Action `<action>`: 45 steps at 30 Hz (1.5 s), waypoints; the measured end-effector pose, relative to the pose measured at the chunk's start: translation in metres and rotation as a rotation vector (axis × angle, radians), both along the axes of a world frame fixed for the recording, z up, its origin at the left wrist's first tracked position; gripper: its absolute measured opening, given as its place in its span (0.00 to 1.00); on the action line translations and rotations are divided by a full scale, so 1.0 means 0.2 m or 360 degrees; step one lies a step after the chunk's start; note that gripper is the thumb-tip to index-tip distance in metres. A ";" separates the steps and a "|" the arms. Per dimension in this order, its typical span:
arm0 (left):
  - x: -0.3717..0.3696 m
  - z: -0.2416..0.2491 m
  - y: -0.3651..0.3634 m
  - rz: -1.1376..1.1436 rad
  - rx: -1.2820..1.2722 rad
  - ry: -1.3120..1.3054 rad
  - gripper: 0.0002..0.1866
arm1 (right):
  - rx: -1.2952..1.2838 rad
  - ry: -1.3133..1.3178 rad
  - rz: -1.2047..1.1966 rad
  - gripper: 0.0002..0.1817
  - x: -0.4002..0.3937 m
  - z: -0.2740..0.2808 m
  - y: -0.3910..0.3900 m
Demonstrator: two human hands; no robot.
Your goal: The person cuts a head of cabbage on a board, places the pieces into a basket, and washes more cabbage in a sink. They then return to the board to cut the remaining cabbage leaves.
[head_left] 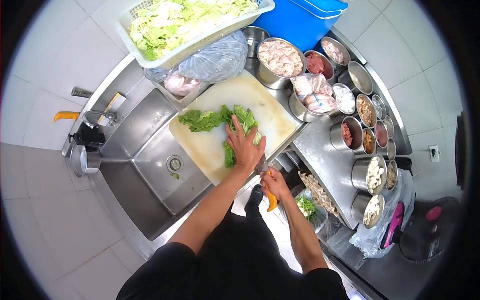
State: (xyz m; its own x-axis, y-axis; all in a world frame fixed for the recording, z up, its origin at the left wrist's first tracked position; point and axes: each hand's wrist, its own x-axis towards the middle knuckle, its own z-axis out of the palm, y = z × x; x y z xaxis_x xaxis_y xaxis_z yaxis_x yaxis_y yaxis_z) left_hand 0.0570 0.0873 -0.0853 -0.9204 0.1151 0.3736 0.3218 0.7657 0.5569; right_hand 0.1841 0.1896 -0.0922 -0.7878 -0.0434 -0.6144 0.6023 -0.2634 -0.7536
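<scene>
- Fingers spread on greens [246,118], my left hand [244,150] risks a cut from the knife [271,199] near its thumb.
- My right hand [275,183] clasps the knife; wetness could cause slipping.

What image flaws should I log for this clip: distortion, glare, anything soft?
Head view: strong fisheye, with tile seams curving and black closing in at the edges; soft sheen on the steel sink; dark clothing loses detail; left hand and leafy greens look fairly clear.
</scene>
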 end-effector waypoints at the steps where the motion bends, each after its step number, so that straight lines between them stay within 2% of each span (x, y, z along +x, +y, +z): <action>1: 0.04 0.00 0.00 0.0011 -0.0013 -0.0007 0.22 | -0.0013 -0.0007 0.0011 0.08 0.04 0.00 -0.01; 5: 0.16 0.00 0.00 0.0016 -0.0115 -0.0062 0.21 | 0.0014 -0.0034 0.0070 0.06 0.15 0.03 -0.01; 7: 0.18 -0.01 -0.01 -0.0119 -0.0222 -0.0018 0.20 | -0.0165 -0.0153 0.0002 0.05 0.20 0.00 0.02; 9: 0.16 -0.02 -0.01 -0.0089 -0.0164 0.0064 0.18 | -0.0186 -0.0155 0.0030 0.04 0.21 -0.02 0.05; 11: 0.12 -0.02 -0.04 -0.0285 -0.0034 0.0130 0.16 | -0.0227 -0.0112 0.0065 0.04 0.20 0.02 0.06; 13: 0.11 0.07 -0.03 -0.0303 0.0047 0.0226 0.16 | -0.0130 -0.0051 0.0054 0.04 0.21 0.12 0.04; 16: 0.03 0.36 0.00 -0.0378 0.0207 0.0465 0.15 | 0.0013 0.0133 -0.0020 0.05 0.17 0.31 0.02; 19: -0.20 0.78 -0.01 -0.0469 0.0316 0.0777 0.16 | 0.0063 0.0441 -0.0149 0.06 -0.04 0.61 -0.01; 20: -0.31 0.94 -0.02 -0.0496 0.0333 0.0871 0.17 | 0.0265 0.0587 -0.0097 0.07 -0.17 0.76 -0.03; 22: -0.62 1.26 -0.07 -0.0557 0.0322 0.1163 0.17 | 0.0215 0.0785 -0.0110 0.07 -0.46 1.04 -0.09; 24: -0.94 1.54 -0.16 -0.0648 0.0240 0.1266 0.17 | 0.0176 0.0934 -0.0138 0.08 -0.73 1.30 -0.13; 25: -1.10 1.65 -0.20 -0.0661 0.0233 0.1127 0.16 | 0.0178 0.0967 -0.0159 0.08 -0.79 1.37 -0.12; 26: -1.28 1.70 -0.26 -0.0615 0.0047 0.1074 0.16 | 0.0184 0.0890 -0.0187 0.09 -0.84 1.41 -0.12; 27: -1.44 1.70 -0.32 -0.0587 -0.0224 0.0929 0.17 | 0.0188 0.0809 -0.0216 0.09 -0.87 1.45 -0.11; 28: -1.54 1.69 -0.37 -0.0517 -0.0515 0.0527 0.20 | 0.0233 0.0771 -0.0238 0.11 -0.83 1.44 -0.11; 29: -1.63 1.57 -0.42 -0.0528 -0.0513 0.0527 0.20 | 0.0235 0.0768 -0.0249 0.11 -0.77 1.38 -0.11; 31: -1.76 1.32 -0.50 -0.0480 -0.1038 0.0198 0.25 | 0.0411 0.0789 -0.0307 0.11 -0.64 1.20 -0.09; 34: -1.72 1.36 -0.45 -0.0493 -0.1035 0.0130 0.26 | 0.0483 0.0604 -0.0368 0.13 -0.41 0.78 0.02; 36: -1.66 1.41 -0.47 -0.0440 -0.0792 0.0506 0.23 | 0.1380 0.0744 -0.0186 0.13 -0.25 0.50 0.13; 37: -1.54 1.45 -0.48 -0.0290 -0.0736 0.0859 0.20 | 0.1684 0.0563 -0.0069 0.14 -0.20 0.54 0.15; 39: -1.29 1.46 -0.51 -0.0480 -0.0009 0.1115 0.15 | 0.1873 0.0881 -0.0259 0.16 -0.20 0.38 0.17; 41: -0.96 1.27 -0.47 -0.0346 0.0335 0.0489 0.10 | 0.1968 0.0808 -0.0201 0.18 -0.23 0.23 0.19; 42: -0.89 1.04 -0.45 -0.0345 0.0345 0.0234 0.09 | 0.2058 0.0782 -0.0129 0.20 -0.27 0.18 0.20; 43: -0.80 0.91 -0.41 -0.0485 0.0069 -0.0075 0.11 | 0.2064 0.0786 -0.0133 0.20 -0.32 0.15 0.19; 44: -0.78 0.62 -0.36 -0.0554 -0.0013 -0.0336 0.12 | 0.2096 0.0740 -0.0146 0.21 -0.36 0.13 0.16; 45: -0.73 0.32 -0.30 -0.0516 -0.0003 -0.0335 0.12 | 0.2127 0.0698 -0.0143 0.22 -0.38 0.11 0.13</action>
State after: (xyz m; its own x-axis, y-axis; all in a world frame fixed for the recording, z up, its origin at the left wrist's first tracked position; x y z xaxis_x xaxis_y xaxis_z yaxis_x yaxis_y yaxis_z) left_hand -0.0896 0.0271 -0.0210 -0.8927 0.4132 0.1800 0.4262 0.6439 0.6354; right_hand 0.1071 0.2152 -0.0701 -0.8921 0.4291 0.1415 0.2761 0.7655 -0.5812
